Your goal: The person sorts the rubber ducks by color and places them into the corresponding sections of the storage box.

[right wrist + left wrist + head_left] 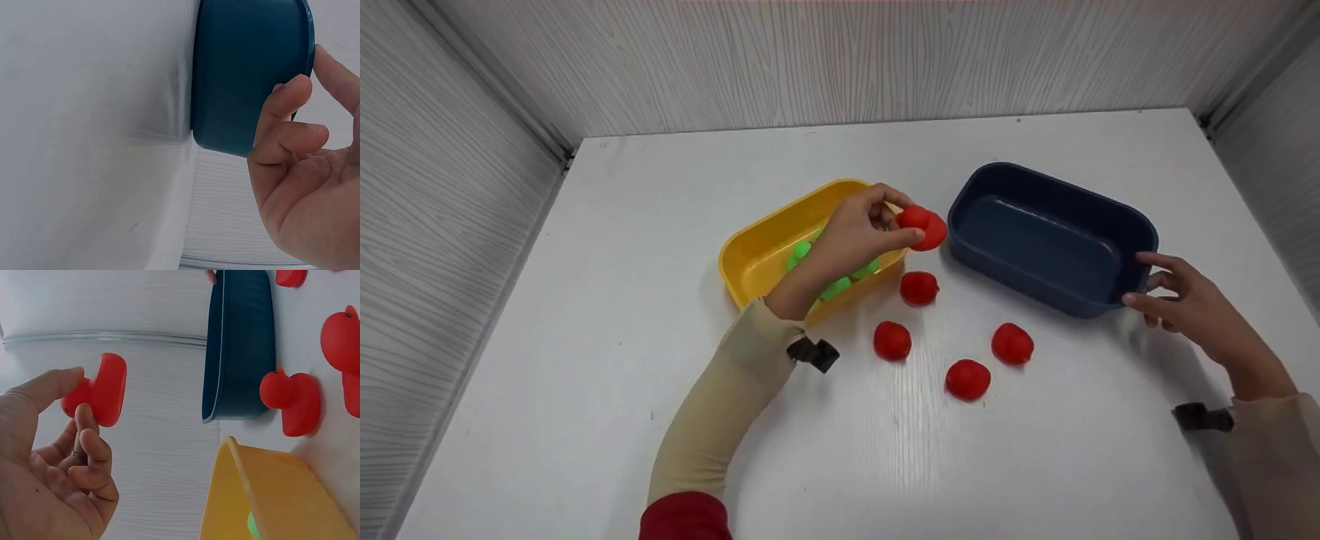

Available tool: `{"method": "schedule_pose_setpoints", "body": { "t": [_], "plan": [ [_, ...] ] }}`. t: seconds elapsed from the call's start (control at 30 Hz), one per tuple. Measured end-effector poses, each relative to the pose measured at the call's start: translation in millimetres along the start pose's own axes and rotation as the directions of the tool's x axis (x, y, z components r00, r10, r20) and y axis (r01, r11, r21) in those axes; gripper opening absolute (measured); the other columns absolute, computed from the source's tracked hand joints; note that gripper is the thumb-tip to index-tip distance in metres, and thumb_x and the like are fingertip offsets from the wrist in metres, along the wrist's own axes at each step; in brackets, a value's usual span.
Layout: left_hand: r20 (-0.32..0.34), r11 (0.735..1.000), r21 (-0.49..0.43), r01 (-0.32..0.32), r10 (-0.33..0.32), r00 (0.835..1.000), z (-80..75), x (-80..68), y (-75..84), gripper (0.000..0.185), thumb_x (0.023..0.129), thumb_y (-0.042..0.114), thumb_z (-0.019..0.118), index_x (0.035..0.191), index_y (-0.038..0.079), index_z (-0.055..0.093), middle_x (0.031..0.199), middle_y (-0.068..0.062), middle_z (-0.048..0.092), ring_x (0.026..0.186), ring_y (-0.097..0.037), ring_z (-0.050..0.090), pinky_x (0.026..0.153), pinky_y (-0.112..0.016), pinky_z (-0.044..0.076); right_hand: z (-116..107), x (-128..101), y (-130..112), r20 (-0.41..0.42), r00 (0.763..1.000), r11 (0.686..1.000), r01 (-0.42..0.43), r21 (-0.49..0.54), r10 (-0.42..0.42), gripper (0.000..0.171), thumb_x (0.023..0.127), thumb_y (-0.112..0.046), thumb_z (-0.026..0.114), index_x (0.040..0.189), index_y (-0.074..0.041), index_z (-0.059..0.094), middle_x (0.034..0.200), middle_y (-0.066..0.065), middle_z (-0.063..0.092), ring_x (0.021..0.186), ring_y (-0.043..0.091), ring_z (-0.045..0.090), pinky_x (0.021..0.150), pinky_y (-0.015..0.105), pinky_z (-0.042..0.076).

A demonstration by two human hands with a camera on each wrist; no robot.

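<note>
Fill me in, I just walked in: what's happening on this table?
A person's left hand pinches a red toy duck in the air between a yellow tub holding green toys and an empty blue tub. The right hand touches the blue tub's corner. Four more red ducks lie on the white table.

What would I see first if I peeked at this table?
The left hand pinching a red toy in the air between the yellow bin and the blue bin. Four more red toys lie on the white table in front, and the right hand touches the blue bin's corner.
</note>
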State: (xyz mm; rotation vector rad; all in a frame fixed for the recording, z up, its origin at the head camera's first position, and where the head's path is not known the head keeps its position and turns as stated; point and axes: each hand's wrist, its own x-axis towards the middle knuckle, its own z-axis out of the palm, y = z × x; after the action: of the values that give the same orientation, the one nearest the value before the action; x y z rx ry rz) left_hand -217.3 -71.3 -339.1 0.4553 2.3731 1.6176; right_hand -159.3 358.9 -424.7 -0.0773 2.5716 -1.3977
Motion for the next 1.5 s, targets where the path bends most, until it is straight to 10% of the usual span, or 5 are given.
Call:
{"method": "schedule_pose_setpoints", "body": {
  "t": [0.6,1.17,1.5],
  "plan": [
    [0.042,1.000,0.023,-0.013,0.012,0.999,37.3,62.7,19.3,0.035,0.087,0.023,0.070,0.119,0.012,0.058,0.087,-0.001,0.057,0.080,-0.012,0.051,0.069,-0.019,0.044,-1,2,-2,-0.003,1.000,0.999,-0.023,-0.025,0.023,0.066,0.095,-0.020,0.061,0.150,-0.010,0.025,0.091,-0.011,0.053,0.063,0.008,0.052,0.054,0.026,0.037],
    [0.010,0.996,0.031,0.082,-0.083,0.997,78.1,88.5,-12.3,0.036,0.086,0.024,0.072,0.118,0.012,0.061,0.092,-0.001,0.059,0.078,-0.010,0.051,0.067,-0.016,0.043,0,0,0,-0.001,1.000,1.000,0.015,0.004,-0.015,0.064,0.095,-0.014,0.060,0.150,-0.010,0.026,0.088,-0.011,0.053,0.060,0.007,0.049,0.051,0.028,0.035],
    [-0.016,0.967,0.229,0.111,-0.110,0.994,91.9,92.7,-15.2,0.035,0.085,0.034,0.073,0.116,0.022,0.063,0.107,0.006,0.063,0.090,-0.009,0.055,0.077,-0.019,0.044,1,-1,1,0.001,1.000,1.000,0.016,0.020,-0.016,0.062,0.095,-0.014,0.060,0.149,-0.012,0.028,0.087,-0.010,0.051,0.057,0.006,0.046,0.051,0.031,0.034]
  ]
}}
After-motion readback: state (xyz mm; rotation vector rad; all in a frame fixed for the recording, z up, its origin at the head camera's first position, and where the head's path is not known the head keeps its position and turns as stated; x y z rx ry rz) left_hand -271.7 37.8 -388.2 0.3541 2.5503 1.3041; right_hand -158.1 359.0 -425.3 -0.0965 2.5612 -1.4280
